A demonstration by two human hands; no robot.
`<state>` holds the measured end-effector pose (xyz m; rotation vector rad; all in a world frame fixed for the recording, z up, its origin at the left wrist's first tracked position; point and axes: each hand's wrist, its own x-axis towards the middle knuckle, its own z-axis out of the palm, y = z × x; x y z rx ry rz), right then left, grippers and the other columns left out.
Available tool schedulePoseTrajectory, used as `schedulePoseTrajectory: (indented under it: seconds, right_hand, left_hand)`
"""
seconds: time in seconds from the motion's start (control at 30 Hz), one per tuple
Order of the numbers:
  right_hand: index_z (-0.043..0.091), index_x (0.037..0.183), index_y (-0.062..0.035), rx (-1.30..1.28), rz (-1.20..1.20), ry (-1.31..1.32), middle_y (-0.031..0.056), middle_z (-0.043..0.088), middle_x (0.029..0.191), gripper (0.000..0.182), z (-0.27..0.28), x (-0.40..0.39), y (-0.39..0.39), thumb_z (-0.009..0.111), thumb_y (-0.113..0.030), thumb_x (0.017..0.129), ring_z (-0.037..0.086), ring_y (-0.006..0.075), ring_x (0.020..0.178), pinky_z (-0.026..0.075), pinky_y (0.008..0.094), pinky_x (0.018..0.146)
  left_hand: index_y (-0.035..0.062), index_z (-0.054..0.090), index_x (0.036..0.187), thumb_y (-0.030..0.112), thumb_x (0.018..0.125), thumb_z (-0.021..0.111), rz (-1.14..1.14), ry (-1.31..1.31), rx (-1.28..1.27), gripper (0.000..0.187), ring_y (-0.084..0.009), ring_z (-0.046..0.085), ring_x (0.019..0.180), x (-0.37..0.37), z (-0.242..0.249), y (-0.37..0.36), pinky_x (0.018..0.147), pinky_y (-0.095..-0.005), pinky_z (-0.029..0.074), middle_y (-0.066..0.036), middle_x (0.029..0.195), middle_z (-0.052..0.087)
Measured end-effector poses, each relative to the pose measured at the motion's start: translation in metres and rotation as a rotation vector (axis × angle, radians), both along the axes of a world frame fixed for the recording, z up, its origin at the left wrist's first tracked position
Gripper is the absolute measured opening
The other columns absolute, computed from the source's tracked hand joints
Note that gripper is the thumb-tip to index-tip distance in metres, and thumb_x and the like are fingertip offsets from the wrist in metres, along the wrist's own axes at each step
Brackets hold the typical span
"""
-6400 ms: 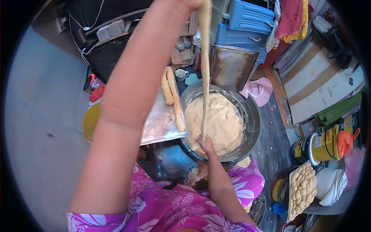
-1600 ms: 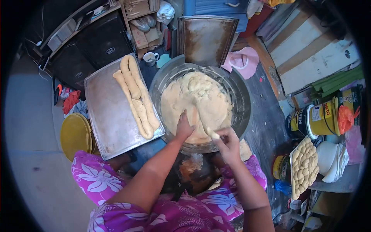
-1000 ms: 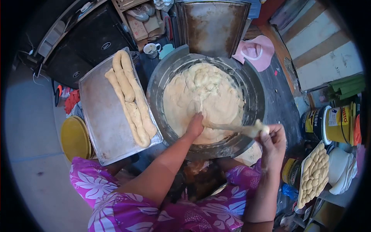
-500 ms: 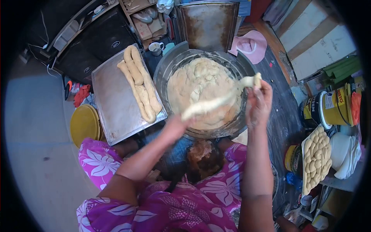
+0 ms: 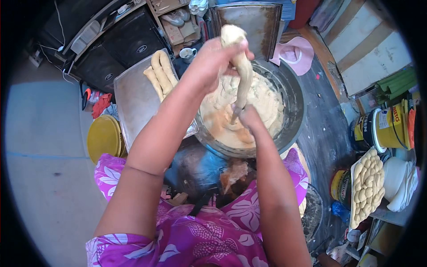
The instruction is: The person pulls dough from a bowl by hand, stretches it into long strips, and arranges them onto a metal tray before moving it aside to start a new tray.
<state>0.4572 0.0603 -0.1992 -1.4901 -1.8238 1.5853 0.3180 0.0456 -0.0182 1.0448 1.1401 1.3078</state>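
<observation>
My left hand (image 5: pixel 218 55) is raised over the metal bowl (image 5: pixel 294 104) and is closed on the top end of a pale dough strand (image 5: pixel 244 80). The strand hangs nearly upright. My right hand (image 5: pixel 248 118) grips its lower end just above the dough mass (image 5: pixel 267 104) in the bowl. To the left of the bowl lies a flat metal tray (image 5: pixel 133 100) with long dough ropes (image 5: pixel 161 71) on it, partly hidden by my left forearm.
A second metal tray (image 5: pixel 249 20) leans behind the bowl, with a pink cap (image 5: pixel 297 51) and a mug (image 5: pixel 189 53) nearby. Yellow plates (image 5: pixel 102 138) lie at the left. Yellow tins (image 5: pixel 387 127) and a tray of braided dough pieces (image 5: pixel 367 182) stand at the right.
The strand was stretched slanting across the bowl between both hands. Now it hangs upright: my left hand has risen to its top and my right hand has dropped to its lower end.
</observation>
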Motion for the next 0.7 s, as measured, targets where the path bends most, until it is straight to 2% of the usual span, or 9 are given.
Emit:
schedulePoseTrajectory:
  seconds: [0.07,0.2,0.23,0.33,0.4,0.43,0.47,0.5,0.7]
  right_hand:
    - [0.043,0.123,0.0011,-0.069,-0.036,-0.010,0.0238,0.059,0.106,0.053,-0.001,0.003,0.013,0.064,-0.022,0.080,0.058,0.0317,0.100,0.044,0.0358,0.082]
    - [0.041,0.127,-0.0061,0.130,-0.548,0.287,0.0164,0.047,0.122,0.053,0.004,0.016,0.028,0.063,-0.027,0.083,0.052,0.0204,0.094,0.044,0.0337,0.077]
    - [0.038,0.131,-0.0077,0.136,-0.511,0.309,0.0151,0.039,0.130,0.059,0.029,0.023,0.028,0.065,-0.025,0.081,0.049,0.0186,0.100,0.044,0.0330,0.079]
    - [0.040,0.128,-0.0033,0.181,-0.386,0.338,0.0181,0.044,0.129,0.056,0.083,0.036,0.020,0.065,-0.016,0.079,0.051,0.0260,0.111,0.040,0.0346,0.091]
    - [0.042,0.126,-0.0033,0.280,-0.318,0.216,0.0172,0.046,0.126,0.053,0.095,0.045,0.010,0.064,-0.015,0.079,0.052,0.0266,0.109,0.041,0.0345,0.091]
    - [0.043,0.125,-0.0033,0.377,-0.241,0.108,0.0162,0.048,0.123,0.051,0.099,0.050,0.005,0.064,-0.015,0.079,0.053,0.0271,0.107,0.041,0.0344,0.090]
    - [0.043,0.125,-0.0033,0.375,-0.239,0.100,0.0162,0.048,0.123,0.051,0.101,0.055,0.001,0.064,-0.015,0.079,0.053,0.0271,0.107,0.041,0.0344,0.090]
    - [0.045,0.122,-0.0030,0.468,-0.173,-0.012,0.0165,0.050,0.120,0.049,0.102,0.061,-0.003,0.064,-0.014,0.079,0.053,0.0284,0.106,0.042,0.0348,0.090]
    - [0.049,0.117,-0.0019,0.511,-0.070,-0.199,0.0194,0.053,0.112,0.044,0.094,0.075,-0.009,0.065,-0.012,0.077,0.053,0.0322,0.103,0.042,0.0364,0.089]
  left_hand:
    - [0.0050,0.056,0.097,0.025,0.088,0.054,0.032,-0.164,0.004,0.022,-0.0204,0.061,0.088,-0.018,-0.019,0.032,0.076,-0.0370,0.051,-0.010,0.094,0.063]
    - [0.0043,0.055,0.097,0.020,0.086,0.059,0.147,-0.309,-0.035,0.020,-0.0195,0.059,0.087,-0.024,-0.093,0.087,0.077,-0.0360,0.051,-0.009,0.094,0.061]
    - [0.0042,0.055,0.099,0.020,0.083,0.061,0.247,-0.335,-0.054,0.023,-0.0200,0.059,0.087,-0.023,-0.126,0.104,0.077,-0.0368,0.051,-0.009,0.095,0.060]
    - [0.0046,0.054,0.107,0.019,0.078,0.066,0.387,-0.285,-0.282,0.034,-0.0227,0.058,0.088,-0.022,-0.239,0.123,0.076,-0.0381,0.049,-0.010,0.099,0.058]
    - [0.0004,0.053,0.111,0.020,0.075,0.066,0.376,-0.425,-0.550,0.043,-0.0251,0.058,0.087,-0.019,-0.371,0.124,0.075,-0.0395,0.047,-0.014,0.103,0.057]
    - [0.0001,0.055,0.110,0.021,0.077,0.061,0.318,0.085,-0.767,0.039,-0.0266,0.059,0.086,0.005,-0.333,0.079,0.074,-0.0415,0.047,-0.015,0.104,0.058]
    - [0.0014,0.058,0.109,0.020,0.076,0.059,0.073,0.378,-0.705,0.038,-0.0319,0.059,0.090,0.009,-0.406,0.067,0.079,-0.0423,0.046,-0.019,0.106,0.059]
    - [-0.0020,0.060,0.102,0.017,0.077,0.055,-0.308,0.997,-0.536,0.032,-0.0338,0.061,0.085,0.019,-0.392,0.047,0.074,-0.0381,0.048,-0.021,0.103,0.060]
    - [0.0027,0.055,0.111,0.009,0.080,0.046,-0.136,1.275,0.051,0.034,-0.0296,0.050,0.111,0.070,-0.455,-0.036,0.092,-0.0395,0.040,-0.015,0.115,0.055]
